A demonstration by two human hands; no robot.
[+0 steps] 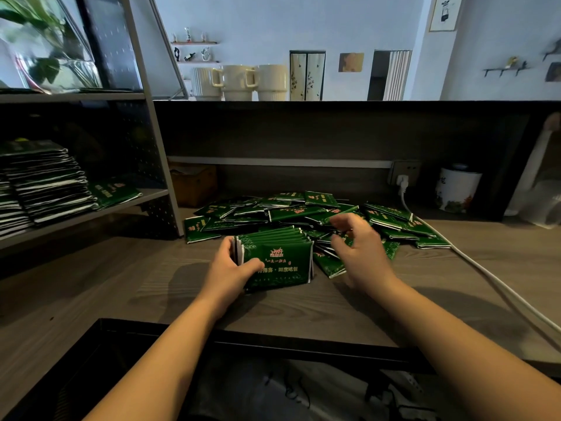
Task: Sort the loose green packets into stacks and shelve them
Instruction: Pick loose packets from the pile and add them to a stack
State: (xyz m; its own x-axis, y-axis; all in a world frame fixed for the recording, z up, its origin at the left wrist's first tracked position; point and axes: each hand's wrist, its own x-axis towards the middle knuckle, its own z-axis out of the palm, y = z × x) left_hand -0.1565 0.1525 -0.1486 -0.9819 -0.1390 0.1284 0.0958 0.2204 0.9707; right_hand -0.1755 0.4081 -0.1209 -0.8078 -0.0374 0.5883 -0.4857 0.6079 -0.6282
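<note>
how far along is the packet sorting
Done: tall stacks sit on the shelf. In hand: the left hand grips a gathered stack; the right hand reaches into the loose pile. Left: that sizeable pile on the counter.

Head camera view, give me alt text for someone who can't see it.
A person's left hand grips a stack of green packets on a wooden counter, while the right hand reaches with curled fingers into a loose pile of packets behind it. To the left, a metal shelf holds stacked packets.
</note>
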